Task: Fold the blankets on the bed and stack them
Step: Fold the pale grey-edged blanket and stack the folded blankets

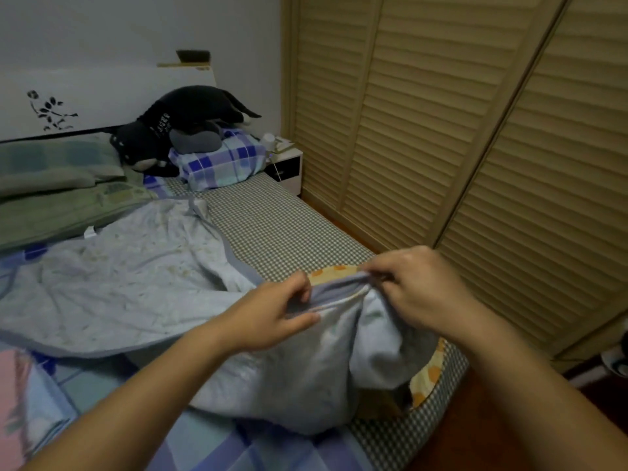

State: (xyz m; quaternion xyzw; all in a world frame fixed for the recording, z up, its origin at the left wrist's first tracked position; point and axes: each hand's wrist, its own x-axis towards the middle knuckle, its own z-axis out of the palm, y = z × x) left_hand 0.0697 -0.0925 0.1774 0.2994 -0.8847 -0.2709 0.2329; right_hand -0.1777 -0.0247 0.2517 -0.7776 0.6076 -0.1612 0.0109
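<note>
Bedroom, checked bed [272, 226] beside louvred wardrobe doors [441, 130].
Both hands pinching bunched grey-trimmed edge of pale blue crumpled blanket [129, 287] lying across bed, left hand [272, 316], right hand [413, 288], likely locating a corner for folding.

The blanket [136, 283] is pale blue with a grey-blue border, the sheet [282, 226] is green-and-white gingham, the pillow [221, 161] is blue-and-white plaid, the plush toy [180, 120] is black, and the wardrobe doors [441, 113] are tan.

The bed [272, 229], under a green-checked sheet, carries a crumpled pale blue blanket [119, 287], a plaid pillow [221, 161], green bedding [57, 198], and what looks like a dark plush toy [176, 120].
</note>
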